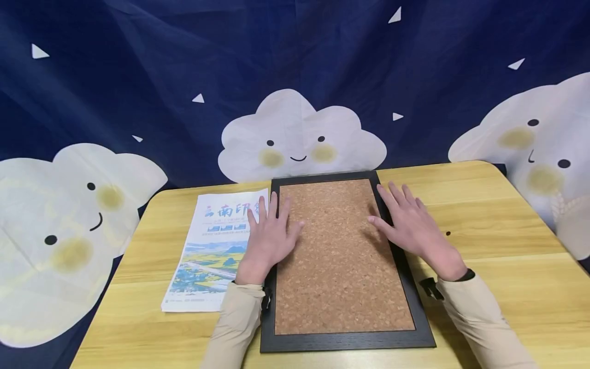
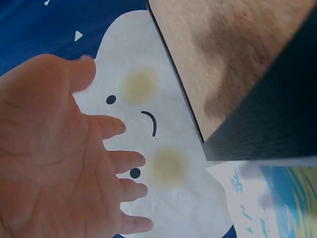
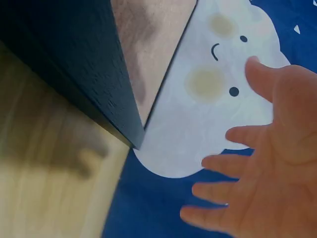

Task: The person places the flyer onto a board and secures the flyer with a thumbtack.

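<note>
A cork board (image 1: 341,271) in a black frame (image 1: 345,341) lies flat on the wooden table. Over its left frame bar, my left hand (image 1: 269,238) hovers with fingers spread, partly covering a stack of printed sheets (image 1: 207,266). The left wrist view shows that palm (image 2: 44,148) with nothing in it. My right hand (image 1: 415,225) is above the right frame bar, fingers apart and thumb toward the cork. In the right wrist view its palm (image 3: 287,163) is bare, with the frame's corner (image 3: 136,139) beyond to the left.
The stack of sheets, printed with a landscape and large characters, lies left of the frame. A small dark hole or spot (image 1: 448,233) marks the wooden table (image 1: 521,287) on the right. Behind its far edge hangs a dark blue curtain (image 1: 295,46) with white clouds.
</note>
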The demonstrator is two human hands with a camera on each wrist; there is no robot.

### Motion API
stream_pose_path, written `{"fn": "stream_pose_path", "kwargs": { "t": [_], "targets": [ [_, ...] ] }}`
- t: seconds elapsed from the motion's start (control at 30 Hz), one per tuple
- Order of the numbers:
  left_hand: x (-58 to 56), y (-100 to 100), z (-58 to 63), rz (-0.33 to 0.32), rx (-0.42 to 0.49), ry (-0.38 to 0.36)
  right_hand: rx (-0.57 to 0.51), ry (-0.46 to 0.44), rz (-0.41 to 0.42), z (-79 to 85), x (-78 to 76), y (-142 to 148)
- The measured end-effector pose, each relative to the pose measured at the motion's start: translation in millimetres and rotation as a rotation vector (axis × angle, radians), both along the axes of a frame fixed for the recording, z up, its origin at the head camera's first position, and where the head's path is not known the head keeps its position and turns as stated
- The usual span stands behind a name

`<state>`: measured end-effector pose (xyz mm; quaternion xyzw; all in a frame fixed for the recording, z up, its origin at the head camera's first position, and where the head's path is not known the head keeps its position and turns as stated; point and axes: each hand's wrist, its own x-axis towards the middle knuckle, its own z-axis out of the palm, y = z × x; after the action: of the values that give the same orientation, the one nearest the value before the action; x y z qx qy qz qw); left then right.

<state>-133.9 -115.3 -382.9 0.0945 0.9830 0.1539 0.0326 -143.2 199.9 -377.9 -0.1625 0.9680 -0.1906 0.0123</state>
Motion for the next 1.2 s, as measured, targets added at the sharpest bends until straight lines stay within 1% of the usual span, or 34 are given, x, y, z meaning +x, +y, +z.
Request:
{"fn": "stream_pose_path", "kwargs": {
  "t": [0.07,0.2,0.3,0.4,0.5,0.63,0.8,0.9,1.0,1.07,1.2],
  "targets": [
    [0.9,-5,-1.0,0.004,0.011,-0.003,-0.07,-0.014,0.028,-1.8,0.1,1],
    [3.8,-21,-4.2,0.01,0.035,-0.048,-0.197,-0.059,0.06,-7.8,0.4,5],
    [7.8,-38,-7.2,0.005,0.056,-0.077,-0.247,-0.073,0.058,-13.8,-0.1,11],
    [12.9,-58,-9.0,0.015,0.05,-0.098,-0.288,-0.098,0.05,-19.4,-0.9,16],
    [17.7,-78,-8.2,0.05,0.025,-0.122,-0.317,-0.132,0.033,-23.7,-1.7,19],
    [22.5,-103,-5.5,0.107,0.015,-0.153,-0.379,-0.196,0.01,-27.3,-2.5,21],
    [25.2,-134,-6.4,0.161,-0.002,-0.133,-0.476,-0.276,-0.007,-30.6,-4.5,24],
    [27.3,-151,-8.0,0.202,0.016,-0.151,-0.5,-0.296,-0.027,-32.9,-6.7,26],
    [30.2,-164,-10.2,0.243,0.041,-0.181,-0.482,-0.293,-0.044,-34.8,-8.0,28],
    [32.7,-170,-11.7,0.272,0.052,-0.199,-0.483,-0.299,-0.041,-36.1,-8.6,29],
    [37.2,-178,-13.9,0.335,0.05,-0.239,-0.553,-0.331,-0.01,-39.3,-10.2,30]
  ]
}}
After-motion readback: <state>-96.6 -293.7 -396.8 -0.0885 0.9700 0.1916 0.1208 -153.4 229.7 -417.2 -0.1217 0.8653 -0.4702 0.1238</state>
